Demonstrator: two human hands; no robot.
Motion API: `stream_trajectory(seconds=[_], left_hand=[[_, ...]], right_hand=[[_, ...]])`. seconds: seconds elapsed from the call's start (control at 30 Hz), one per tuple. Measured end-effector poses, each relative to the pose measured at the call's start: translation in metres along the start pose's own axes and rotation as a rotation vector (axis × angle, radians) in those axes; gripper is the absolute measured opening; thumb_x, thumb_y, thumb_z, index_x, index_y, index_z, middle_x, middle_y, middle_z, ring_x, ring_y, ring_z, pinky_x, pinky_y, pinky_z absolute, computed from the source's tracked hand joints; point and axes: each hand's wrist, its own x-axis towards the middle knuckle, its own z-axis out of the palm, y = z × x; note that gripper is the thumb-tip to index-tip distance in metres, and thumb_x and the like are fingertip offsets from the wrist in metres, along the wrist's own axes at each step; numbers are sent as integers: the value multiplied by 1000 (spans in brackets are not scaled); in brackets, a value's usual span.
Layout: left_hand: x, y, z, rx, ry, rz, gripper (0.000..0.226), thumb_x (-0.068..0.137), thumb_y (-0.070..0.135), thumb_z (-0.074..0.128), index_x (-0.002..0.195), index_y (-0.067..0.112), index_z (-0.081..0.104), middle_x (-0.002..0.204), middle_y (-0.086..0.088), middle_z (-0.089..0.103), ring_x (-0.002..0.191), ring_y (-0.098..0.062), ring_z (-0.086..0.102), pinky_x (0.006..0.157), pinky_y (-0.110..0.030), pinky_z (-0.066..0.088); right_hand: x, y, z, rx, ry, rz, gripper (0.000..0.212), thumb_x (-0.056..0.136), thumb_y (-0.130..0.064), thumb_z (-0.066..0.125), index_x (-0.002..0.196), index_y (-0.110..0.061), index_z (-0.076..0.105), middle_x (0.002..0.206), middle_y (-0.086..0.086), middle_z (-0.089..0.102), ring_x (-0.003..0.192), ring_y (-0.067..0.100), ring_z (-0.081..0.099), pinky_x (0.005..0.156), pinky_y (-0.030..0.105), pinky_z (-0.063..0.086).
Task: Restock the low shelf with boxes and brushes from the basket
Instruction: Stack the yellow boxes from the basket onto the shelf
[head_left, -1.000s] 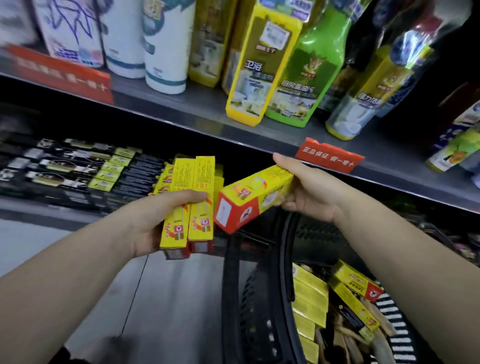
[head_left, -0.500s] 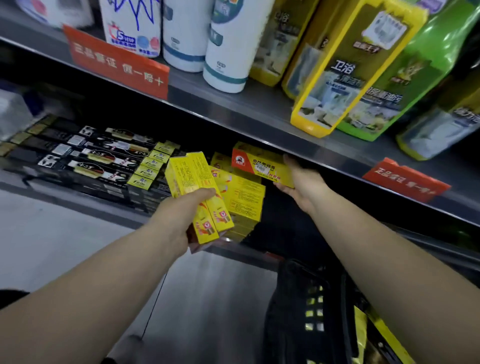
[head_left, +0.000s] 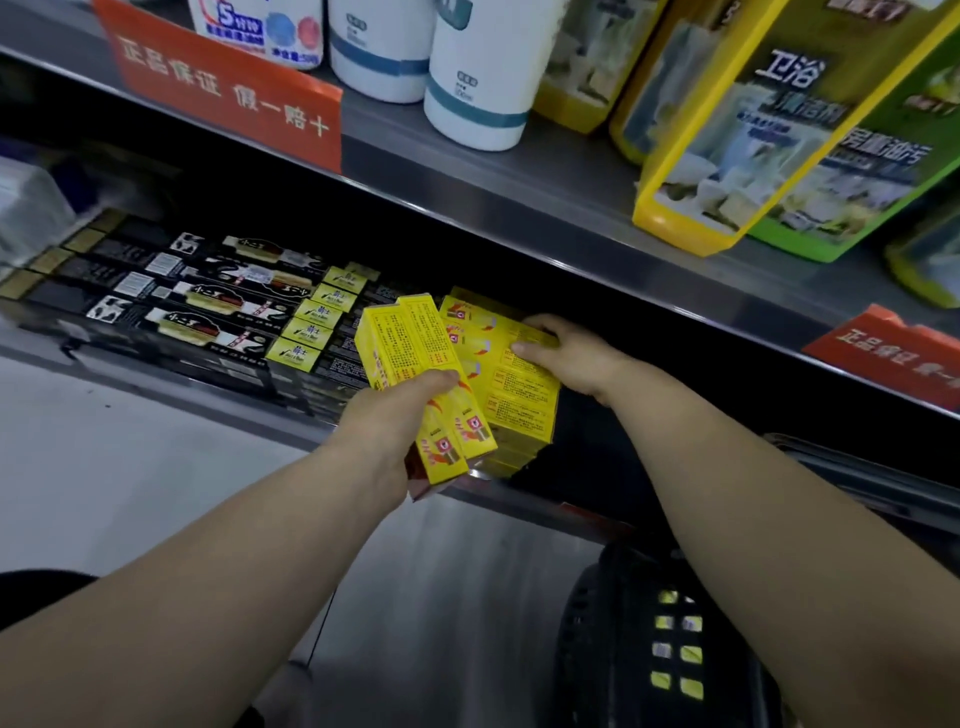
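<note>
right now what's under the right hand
A stack of yellow boxes; the right hand grips the top box. Boxes below show only front edges; the rest is covered.

The left hand (head_left: 384, 415) is gripping a pair of yellow boxes (head_left: 415, 353) side by side over the low shelf (head_left: 249, 413). The right hand (head_left: 576, 358) is holding the top box (head_left: 519, 395) on a stack of like boxes beside black toothbrush packs (head_left: 208, 306). The black basket (head_left: 613, 649) is sitting below.
</note>
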Motion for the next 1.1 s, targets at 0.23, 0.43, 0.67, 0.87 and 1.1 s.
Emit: stream_trajectory(seconds=[0.23,0.43,0.67,0.87,1.1], left_hand=[[-1,2,8,34,-93,21,29,77,23,74,103,13,64,95,-16,72,84,-37,69,59,-40,54],[-8,1,12,125,-305,18,36,73,33,74,103,14,66,91,-14,74,75,-32,72,52,-37,57],[5,0,8,59,-49,93,28,75,39,74,93,20,63,86,-4,69,77,-21,65,55,-31,49],[8,1,9,80,-42,93,48,74,35,76,115,15,60,99,-5,68,86,-22,66,52,-27,49],[7,1,8,95,-27,85,44,76,33,75,112,15,58,97,-5,67,79,-20,64,38,-20,46]], right_hand=[[-28,-40,6,13,153,-212,42,95,-41,47,132,-21,49,126,2,57,115,18,54,95,28,42],[-50,-47,4,728,-235,-85,40,94,-15,51,129,-33,41,103,-1,66,98,18,63,88,37,52],[-18,-16,-23,1081,358,210,10,92,-21,58,101,-16,58,111,12,63,93,22,61,82,36,53],[12,-14,-19,918,464,211,33,92,-33,55,122,-17,53,126,10,57,102,20,58,68,28,55],[32,2,-3,336,273,120,36,96,-30,51,127,-11,53,128,13,57,104,18,52,96,31,41]])
